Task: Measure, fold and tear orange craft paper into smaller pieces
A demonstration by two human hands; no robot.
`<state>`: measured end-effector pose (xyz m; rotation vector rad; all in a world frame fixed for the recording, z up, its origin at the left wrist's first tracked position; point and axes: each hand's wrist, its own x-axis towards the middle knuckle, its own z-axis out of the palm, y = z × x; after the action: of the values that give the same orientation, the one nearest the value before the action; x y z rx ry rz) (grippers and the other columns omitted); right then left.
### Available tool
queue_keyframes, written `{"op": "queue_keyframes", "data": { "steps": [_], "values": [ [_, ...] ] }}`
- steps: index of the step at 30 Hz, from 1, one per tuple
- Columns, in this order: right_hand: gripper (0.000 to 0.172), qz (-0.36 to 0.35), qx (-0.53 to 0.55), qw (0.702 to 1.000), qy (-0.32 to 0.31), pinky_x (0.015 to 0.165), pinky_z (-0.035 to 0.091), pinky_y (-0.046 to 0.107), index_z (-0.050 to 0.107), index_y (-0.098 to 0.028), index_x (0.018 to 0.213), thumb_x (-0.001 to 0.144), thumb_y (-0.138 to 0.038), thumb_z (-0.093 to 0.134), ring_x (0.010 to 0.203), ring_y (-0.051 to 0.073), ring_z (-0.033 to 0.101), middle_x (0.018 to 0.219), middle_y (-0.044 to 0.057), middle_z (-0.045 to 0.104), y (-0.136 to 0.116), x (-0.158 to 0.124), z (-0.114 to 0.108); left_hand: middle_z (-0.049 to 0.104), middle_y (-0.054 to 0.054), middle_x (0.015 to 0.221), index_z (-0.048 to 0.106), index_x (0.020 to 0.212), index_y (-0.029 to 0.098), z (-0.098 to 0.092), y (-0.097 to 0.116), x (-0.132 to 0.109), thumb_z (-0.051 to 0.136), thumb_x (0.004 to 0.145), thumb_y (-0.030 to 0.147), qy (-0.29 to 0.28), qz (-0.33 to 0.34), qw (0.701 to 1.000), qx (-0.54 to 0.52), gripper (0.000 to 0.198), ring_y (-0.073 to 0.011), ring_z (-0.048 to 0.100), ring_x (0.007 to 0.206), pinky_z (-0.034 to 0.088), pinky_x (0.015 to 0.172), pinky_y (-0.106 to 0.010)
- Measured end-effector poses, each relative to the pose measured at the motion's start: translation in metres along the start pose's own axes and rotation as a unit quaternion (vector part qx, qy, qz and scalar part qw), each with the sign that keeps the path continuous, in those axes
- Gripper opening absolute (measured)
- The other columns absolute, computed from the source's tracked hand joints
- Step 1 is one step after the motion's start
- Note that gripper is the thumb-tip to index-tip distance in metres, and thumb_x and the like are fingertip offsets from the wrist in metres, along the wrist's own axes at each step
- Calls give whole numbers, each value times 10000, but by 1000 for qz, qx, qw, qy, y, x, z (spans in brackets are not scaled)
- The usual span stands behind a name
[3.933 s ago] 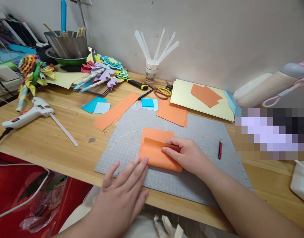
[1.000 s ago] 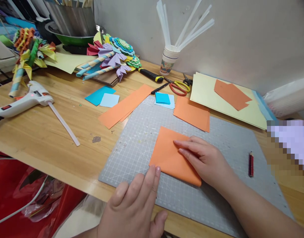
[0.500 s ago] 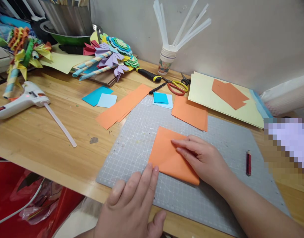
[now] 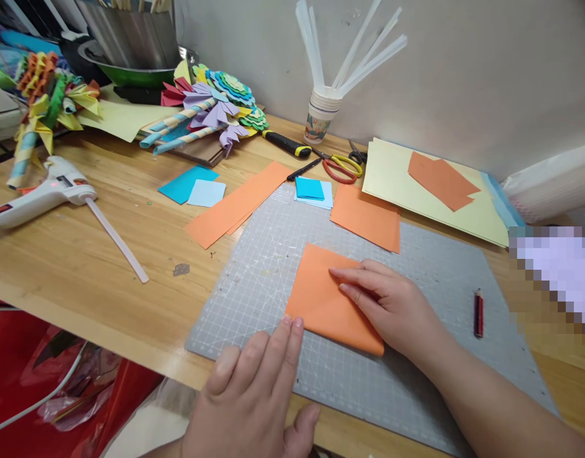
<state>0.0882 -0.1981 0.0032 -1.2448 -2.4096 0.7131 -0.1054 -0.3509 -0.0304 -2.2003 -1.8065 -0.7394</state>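
A folded sheet of orange paper (image 4: pixel 316 289) lies on the grey cutting mat (image 4: pixel 254 273), its near edge rounded at the fold. My left hand (image 4: pixel 259 388) presses the near left corner with its fingertips; the fingers are stretched out and the thumb stands apart. Over the paper's right side rests my right hand (image 4: pixel 392 305), fingers extended, the fingertips and thumb touching its top face. Neither hand grips the sheet. Beyond it, more orange paper squares (image 4: pixel 366 216) and small blue paper squares (image 4: pixel 309 189) lie at the mat's far edge.
A glue gun (image 4: pixel 58 191) lies at left with its glue stick pointing toward me. Orange strips (image 4: pixel 240 203), scissors (image 4: pixel 343 168), a utility knife (image 4: pixel 287 144) and a paper cup (image 4: pixel 320 117) are farther back. A short pencil (image 4: pixel 478 313) lies on the mat's right; paper flowers (image 4: pixel 211 108) lie back left.
My left fingertips have shifted very slightly left along the paper's near corner. My right hand and the orange paper are practically still.
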Motion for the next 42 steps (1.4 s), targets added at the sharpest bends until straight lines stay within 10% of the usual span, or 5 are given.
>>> {"op": "queue_keyframes", "data": {
  "steps": [12, 21, 29, 42],
  "values": [
    [265, 8, -3, 1000, -1, 721, 469, 305, 694, -235, 1114, 937, -274, 501, 837, 165, 587, 855, 30, 612, 0, 3, 1, 610, -5, 1323, 647, 1113, 220, -26, -20, 42, 479, 910, 453, -89, 49, 992, -72, 351, -184, 508, 1202, 228, 997, -333],
    [262, 8, -10, 1000, -1, 738, 477, 314, 700, -242, 1097, 936, -269, 495, 866, 173, 601, 881, 35, 644, -3, 4, 0, 630, 11, 813, 577, 832, 213, -17, -29, 79, 446, 915, 97, -175, 8, 981, -79, 193, -187, 546, 876, 311, 775, -358],
    [264, -8, -14, 1000, 3, 763, 490, 322, 698, -229, 1100, 929, -224, 497, 882, 176, 613, 898, 46, 666, -5, 5, -3, 603, -67, 1121, 532, 1257, 205, -7, -25, 79, 442, 921, 189, -153, -9, 988, 22, 348, -246, 518, 1020, 377, 829, -404],
    [263, -9, -17, 1000, 9, 720, 478, 295, 702, -226, 1099, 926, -222, 504, 848, 168, 609, 852, 36, 651, -5, 6, -3, 593, -85, 1157, 502, 1336, 201, -8, -25, 79, 400, 894, 163, -166, 6, 985, 47, 455, -260, 509, 1036, 366, 850, -429]
  ]
}}
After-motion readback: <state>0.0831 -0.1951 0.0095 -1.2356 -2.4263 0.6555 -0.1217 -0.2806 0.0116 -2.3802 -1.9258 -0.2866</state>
